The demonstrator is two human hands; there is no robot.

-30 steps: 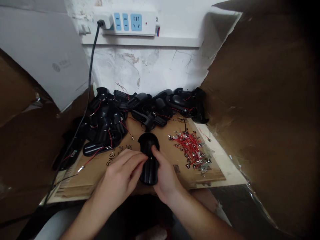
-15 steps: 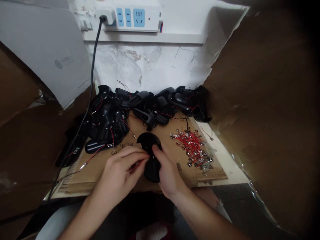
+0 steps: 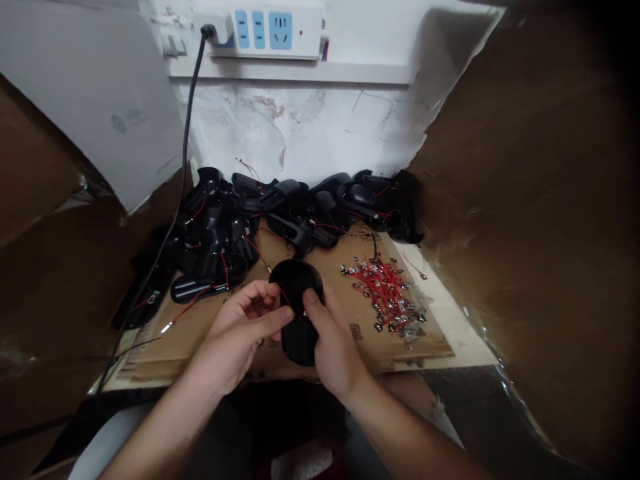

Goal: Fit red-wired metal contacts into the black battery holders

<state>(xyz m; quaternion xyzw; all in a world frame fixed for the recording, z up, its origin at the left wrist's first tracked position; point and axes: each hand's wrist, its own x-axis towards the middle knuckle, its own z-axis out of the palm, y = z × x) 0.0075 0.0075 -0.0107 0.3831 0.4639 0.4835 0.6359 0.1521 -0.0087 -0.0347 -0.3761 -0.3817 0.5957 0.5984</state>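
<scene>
A black plastic shell (image 3: 299, 343), rounded at its upper end, is held above the front of the cardboard sheet. My right hand (image 3: 336, 340) grips its right side, the thumb pressed on the shell's middle. At its left edge is my left hand (image 3: 245, 333), fingers curled and thumb reaching onto the shell. A thin red wire (image 3: 284, 294) runs over the shell by my left fingertips, which seem to pinch it; its ends are hard to make out.
Black shells (image 3: 215, 227) with red wires are heaped along the back and left. To the right lies a pile of red wires with small metal parts (image 3: 384, 290) on the cardboard (image 3: 330, 267). A power strip (image 3: 310, 32) with a plugged-in black cable (image 3: 187, 127) is on the wall.
My left hand has turned, its fingers moving up to the shell's upper left edge. The red wire now lies over the shell instead of under my left hand. My right hand keeps its grip.
</scene>
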